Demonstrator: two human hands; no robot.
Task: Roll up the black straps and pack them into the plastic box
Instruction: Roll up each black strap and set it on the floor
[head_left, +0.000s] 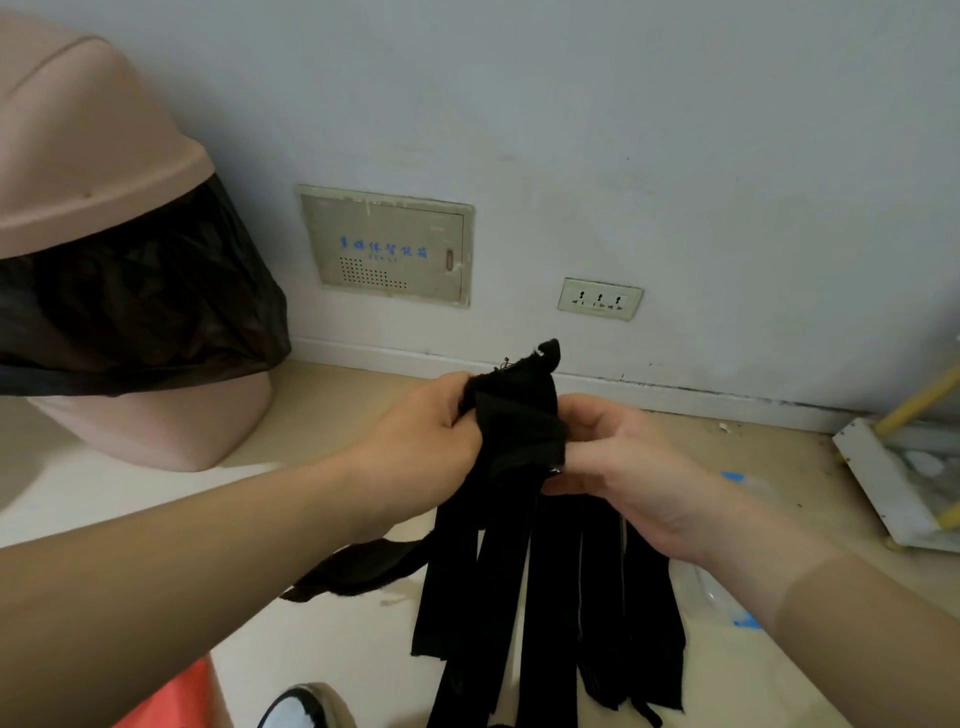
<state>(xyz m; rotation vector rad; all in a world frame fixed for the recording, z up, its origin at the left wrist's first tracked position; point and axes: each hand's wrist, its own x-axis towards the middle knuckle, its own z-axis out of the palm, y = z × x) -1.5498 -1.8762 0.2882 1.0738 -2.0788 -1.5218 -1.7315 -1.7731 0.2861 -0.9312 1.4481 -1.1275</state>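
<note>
black straps (524, 431) bunch mid-frame, gripped at the top by my left hand (421, 441) and right hand (634, 467), fingers (597, 413) curled round them; ends dangle low.

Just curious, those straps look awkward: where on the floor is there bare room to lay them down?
Bare beige floor lies between the pink plastic bin, the white skirting board and the hanging black fabric straps. Rightward it is crowded: a clear plastic item beside the straps, a white flat tray farther right.

straps (524, 436): matt black cloth (frayed end) | bin (78, 156): smooth pink plastic | liner (135, 291): glossy film
</note>
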